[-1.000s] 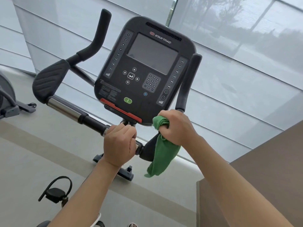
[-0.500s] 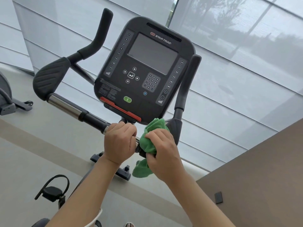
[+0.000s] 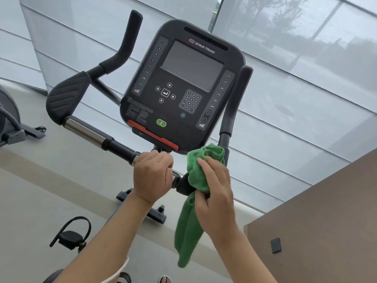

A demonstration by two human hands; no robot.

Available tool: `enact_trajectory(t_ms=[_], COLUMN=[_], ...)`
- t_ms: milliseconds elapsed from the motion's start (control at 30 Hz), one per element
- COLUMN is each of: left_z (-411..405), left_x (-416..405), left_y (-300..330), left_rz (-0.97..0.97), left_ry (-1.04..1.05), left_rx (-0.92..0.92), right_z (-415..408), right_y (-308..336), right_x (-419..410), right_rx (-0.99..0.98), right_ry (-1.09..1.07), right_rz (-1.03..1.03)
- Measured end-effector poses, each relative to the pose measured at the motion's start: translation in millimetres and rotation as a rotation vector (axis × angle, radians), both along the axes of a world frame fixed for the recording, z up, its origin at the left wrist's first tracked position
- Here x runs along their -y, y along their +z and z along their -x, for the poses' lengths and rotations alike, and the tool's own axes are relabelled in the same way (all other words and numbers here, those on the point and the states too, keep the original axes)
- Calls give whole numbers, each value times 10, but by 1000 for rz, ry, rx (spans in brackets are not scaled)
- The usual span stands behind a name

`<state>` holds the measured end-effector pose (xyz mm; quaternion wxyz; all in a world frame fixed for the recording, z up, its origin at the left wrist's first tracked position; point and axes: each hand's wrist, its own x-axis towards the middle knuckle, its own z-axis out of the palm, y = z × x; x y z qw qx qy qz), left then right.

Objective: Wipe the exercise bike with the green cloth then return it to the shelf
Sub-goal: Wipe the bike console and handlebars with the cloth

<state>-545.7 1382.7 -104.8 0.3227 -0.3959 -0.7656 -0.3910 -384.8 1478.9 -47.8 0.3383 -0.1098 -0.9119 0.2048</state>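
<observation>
The exercise bike's black console [image 3: 183,84] fills the middle of the view, with black handlebars on both sides. My left hand [image 3: 152,176] grips the horizontal handlebar [image 3: 114,144] just below the console. My right hand [image 3: 216,193] holds the green cloth [image 3: 195,180] wrapped round the right handlebar joint, beneath the upright right grip [image 3: 234,103]. The cloth's loose end hangs down toward the floor. The shelf is not in view.
A brown wall or cabinet side [image 3: 326,211] with a small black plate stands at the right. Frosted windows run behind the bike. Another machine [image 3: 10,123] sits at the far left. The bike's pedal [image 3: 70,237] and front foot [image 3: 151,209] are below.
My right hand has slid with the cloth from the base of the right upright grip down onto the joint, and the cloth's tail now hangs longer. My left hand has stayed on the bar.
</observation>
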Motion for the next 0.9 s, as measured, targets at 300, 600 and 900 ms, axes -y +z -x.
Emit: enact_trajectory(t_ms=[300,600,900], left_z=[-9,-45,-80], left_x=[-6,-19,39], left_y=[-7,32,82], left_rz=[22,23,79], left_ry=[9,43,10], left_rx=[34,64,133], right_z=[-52,360,736], right_y=[24,-168,575], right_x=[-108,-88,-369], right_rx=[616,483,898], right_ry=[61,-128,314], right_rz=[-444,-846,-524])
